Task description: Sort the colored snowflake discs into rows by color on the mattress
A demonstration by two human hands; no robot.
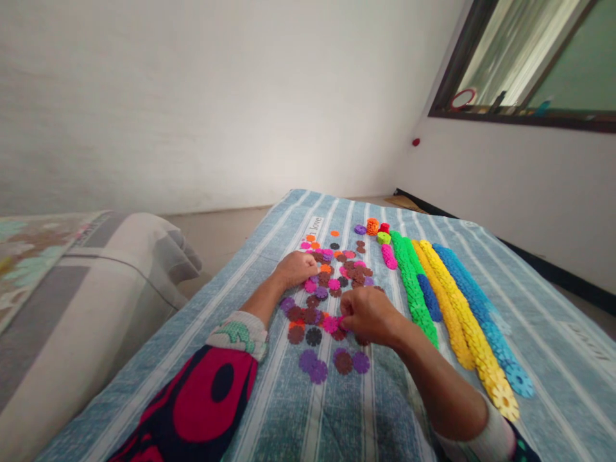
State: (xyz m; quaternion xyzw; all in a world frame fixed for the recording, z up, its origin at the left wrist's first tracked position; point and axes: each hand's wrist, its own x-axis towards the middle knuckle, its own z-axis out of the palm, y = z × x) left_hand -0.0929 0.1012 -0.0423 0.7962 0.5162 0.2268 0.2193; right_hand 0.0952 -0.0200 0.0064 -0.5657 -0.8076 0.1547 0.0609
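Note:
A loose spread of flower-shaped plastic discs in brown, purple, pink, orange and black lies on the striped cloth. Over its left side, my left hand is closed with fingers curled down; what they hold, if anything, is hidden. My right hand is pinched at the spread's right side, with a pink flower disc at its fingertips. Nearest me lie a few purple discs and a brown disc. A black disc rests between the hands, on the near side.
Right of my right hand lie long rows of stacked discs: green, yellow and light blue. A short dark blue stack sits among them. Small orange and pink stacks stand farther back. A cloth-covered seat is at left.

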